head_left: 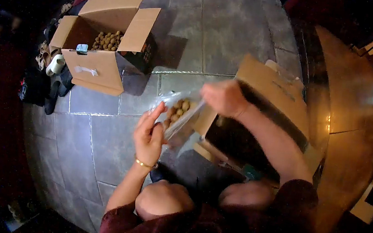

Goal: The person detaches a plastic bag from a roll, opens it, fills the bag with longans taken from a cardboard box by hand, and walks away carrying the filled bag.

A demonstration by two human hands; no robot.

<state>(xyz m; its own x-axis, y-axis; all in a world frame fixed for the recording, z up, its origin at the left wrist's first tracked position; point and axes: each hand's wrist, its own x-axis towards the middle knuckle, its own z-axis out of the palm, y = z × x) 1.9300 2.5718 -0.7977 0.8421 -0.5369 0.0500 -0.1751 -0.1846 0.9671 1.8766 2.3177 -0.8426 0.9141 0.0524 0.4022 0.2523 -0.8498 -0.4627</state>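
Between my hands is a clear plastic bag (190, 119) with several small round brown fruits or nuts (179, 110) inside; their exact kind is hard to tell. My left hand (149, 135), with a gold bangle at the wrist, grips the bag's near left side between thumb and fingers. On the other side, my right hand (225, 98) is closed on the bag's upper edge and slightly blurred, pulling the plastic taut. Below my right forearm stands an open cardboard box (273, 87) with a dark interior.
Another open cardboard box (98, 68) at the upper left holds many similar brown round pieces (108, 41). Shoes (56, 65) line the floor beside it. Grey tiles (79, 137) meet a wooden floor (346, 106) on the right. My knees (166, 201) are close below the bag.
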